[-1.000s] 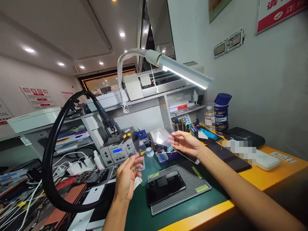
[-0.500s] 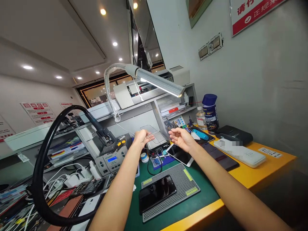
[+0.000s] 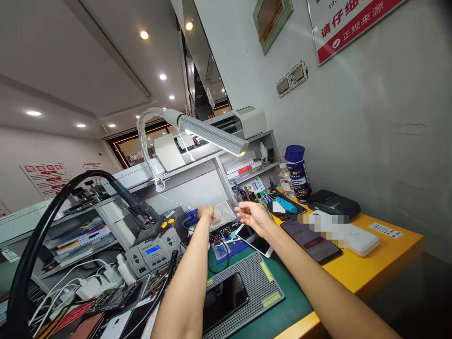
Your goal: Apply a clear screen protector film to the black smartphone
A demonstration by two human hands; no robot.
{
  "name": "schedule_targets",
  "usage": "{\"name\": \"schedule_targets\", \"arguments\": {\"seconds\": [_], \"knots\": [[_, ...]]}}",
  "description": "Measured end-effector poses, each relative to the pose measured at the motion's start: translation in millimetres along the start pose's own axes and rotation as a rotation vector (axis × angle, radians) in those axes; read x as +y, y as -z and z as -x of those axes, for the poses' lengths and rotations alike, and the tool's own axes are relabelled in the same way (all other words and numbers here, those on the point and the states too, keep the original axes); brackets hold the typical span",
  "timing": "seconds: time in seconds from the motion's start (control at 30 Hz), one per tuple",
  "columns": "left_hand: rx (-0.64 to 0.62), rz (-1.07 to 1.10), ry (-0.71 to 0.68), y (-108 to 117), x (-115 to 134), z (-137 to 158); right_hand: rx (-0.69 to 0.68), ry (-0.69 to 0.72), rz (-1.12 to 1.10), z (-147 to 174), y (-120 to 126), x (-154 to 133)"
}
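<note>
My left hand (image 3: pixel 205 213) is closed at the back of the green mat, its fingers mostly hidden behind the hand. Beside its fingertips shows a thin clear sheet (image 3: pixel 222 212), which looks like a phone screen protector; its outline is faint. To its right, my right hand (image 3: pixel 254 218) is raised with thumb and fingers bent together. Whatever those fingertips pinch is too small to make out. Nearer me, a black phone (image 3: pixel 226 299) lies face up on a grey perforated pad (image 3: pixel 257 278), partly behind my left forearm. A white-framed tablet or phone (image 3: pixel 259 242) lies below my right hand.
A grey station with a blue display (image 3: pixel 153 249) stands left, near a black hose (image 3: pixel 21 263). A lamp (image 3: pixel 212 134) hangs above the hands. On the right are a phone showing a timer (image 3: pixel 310 240), a white power bank (image 3: pixel 360 238) and a spray can (image 3: pixel 297 174).
The view has shifted, so the bench sits further left. My left hand has moved down and back, turning its fingers away. My right hand stays raised; the clear sheet's outline shows less.
</note>
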State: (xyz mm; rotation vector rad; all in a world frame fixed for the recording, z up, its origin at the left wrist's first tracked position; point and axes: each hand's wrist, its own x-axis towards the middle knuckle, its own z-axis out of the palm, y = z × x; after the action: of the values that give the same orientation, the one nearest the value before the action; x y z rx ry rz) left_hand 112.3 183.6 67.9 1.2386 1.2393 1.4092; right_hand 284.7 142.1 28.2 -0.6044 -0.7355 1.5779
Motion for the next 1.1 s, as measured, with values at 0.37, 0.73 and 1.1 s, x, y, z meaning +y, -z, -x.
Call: {"name": "schedule_targets", "arguments": {"seconds": [0.37,0.73,1.1], "knots": [[0.211,-0.211,0.326,7.6,0.9,-9.2,0.031,-0.012,0.028,-2.3,-0.1,0.1],[0.068,-0.114,0.244,15.3,0.7,-12.1,0.035,0.001,0.105,-2.4,1.0,1.7],[-0.047,-0.258,0.141,37.3,53.3,21.6,-0.084,0.066,0.354,8.9,-8.8,-1.6]]}}
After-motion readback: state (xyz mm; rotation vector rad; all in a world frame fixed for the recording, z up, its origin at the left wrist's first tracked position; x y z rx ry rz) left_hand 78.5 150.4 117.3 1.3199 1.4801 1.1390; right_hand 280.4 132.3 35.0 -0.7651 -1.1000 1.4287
